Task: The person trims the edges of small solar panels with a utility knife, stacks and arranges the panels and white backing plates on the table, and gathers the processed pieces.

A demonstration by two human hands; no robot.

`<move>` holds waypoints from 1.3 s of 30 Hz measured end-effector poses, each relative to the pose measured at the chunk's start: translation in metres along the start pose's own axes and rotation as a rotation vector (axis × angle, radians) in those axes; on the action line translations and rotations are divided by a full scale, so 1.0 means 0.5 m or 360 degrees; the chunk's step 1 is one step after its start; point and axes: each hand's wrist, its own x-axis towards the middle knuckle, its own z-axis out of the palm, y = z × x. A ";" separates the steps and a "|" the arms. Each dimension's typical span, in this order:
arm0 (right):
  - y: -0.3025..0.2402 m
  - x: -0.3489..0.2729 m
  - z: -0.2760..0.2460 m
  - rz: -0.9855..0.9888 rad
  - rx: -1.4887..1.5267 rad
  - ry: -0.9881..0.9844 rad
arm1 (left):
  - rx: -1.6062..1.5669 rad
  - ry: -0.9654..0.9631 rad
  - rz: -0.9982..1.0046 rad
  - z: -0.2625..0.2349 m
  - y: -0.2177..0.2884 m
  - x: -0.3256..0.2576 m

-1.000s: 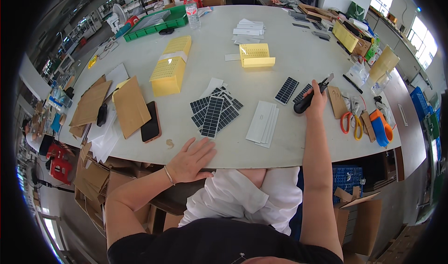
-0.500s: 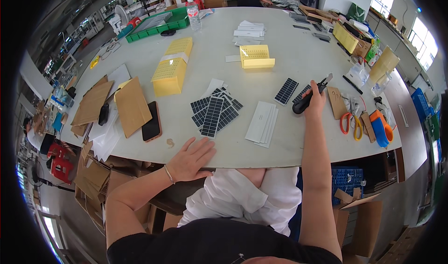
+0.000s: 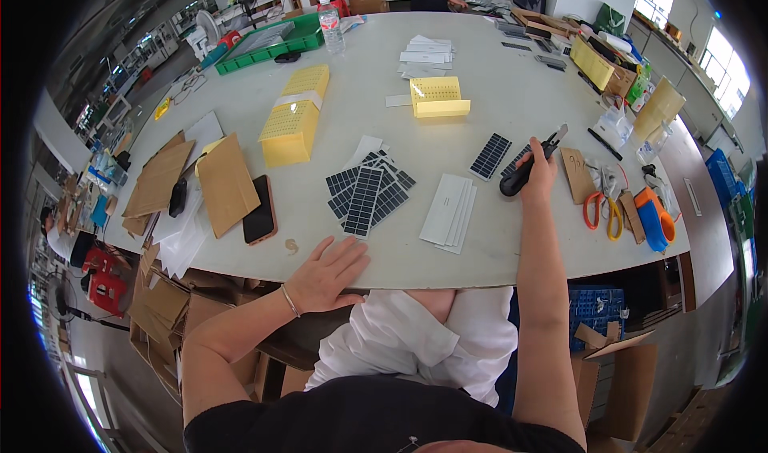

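Observation:
My right hand (image 3: 541,174) is wrapped round a black utility knife (image 3: 518,182), its blade end pointing away from me to the right. Partly under that hand lies a small dark solar panel (image 3: 516,162); another solar panel (image 3: 490,156) is just to its left. My left hand (image 3: 330,275) rests flat at the table's near edge with its fingers spread, holding nothing. Just beyond its fingertips is a fanned pile of solar panels (image 3: 365,203), dark with pale grid lines. Between my hands sits a stack of white strips (image 3: 445,214), slightly fanned.
A phone (image 3: 258,213) and cardboard pieces (image 3: 227,182) lie at the left. Farther off are a yellow bundle (image 3: 294,117), a folded yellow card (image 3: 440,99), a water bottle (image 3: 331,26) and a green tray (image 3: 272,45). Scissors (image 3: 594,210) and a tape dispenser (image 3: 654,222) are at the right.

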 end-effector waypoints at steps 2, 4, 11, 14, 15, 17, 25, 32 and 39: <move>-0.001 -0.003 0.002 -0.0009 -0.0008 -0.0016 | 0.0002 -0.0001 -0.0003 0.000 0.000 -0.001; -0.003 -0.006 0.004 -0.0019 -0.0016 -0.0032 | 0.0009 -0.0008 -0.0011 0.000 0.000 -0.001; -0.005 -0.008 0.006 0.0008 -0.0033 -0.0009 | 0.0013 -0.0020 -0.0021 0.000 0.000 -0.001; -0.002 -0.004 0.004 0.0015 -0.0047 0.0003 | 0.0013 -0.0027 -0.0024 -0.001 0.001 -0.001; -0.001 -0.003 0.003 0.0018 -0.0060 0.0011 | 0.0015 -0.0027 -0.0025 -0.001 0.001 -0.001; -0.001 -0.004 0.004 0.0015 -0.0069 0.0003 | 0.0017 -0.0027 -0.0029 0.000 0.001 -0.002; 0.000 -0.004 0.000 0.0024 -0.0079 0.0000 | 0.0015 0.0002 -0.0025 0.000 0.003 0.002; 0.001 -0.007 0.005 0.0024 -0.0082 -0.0008 | 0.0024 0.0023 -0.0032 -0.001 0.002 -0.002; -0.001 -0.004 -0.004 0.0004 -0.0062 -0.0001 | -0.0039 0.0336 0.0061 0.023 0.012 -0.023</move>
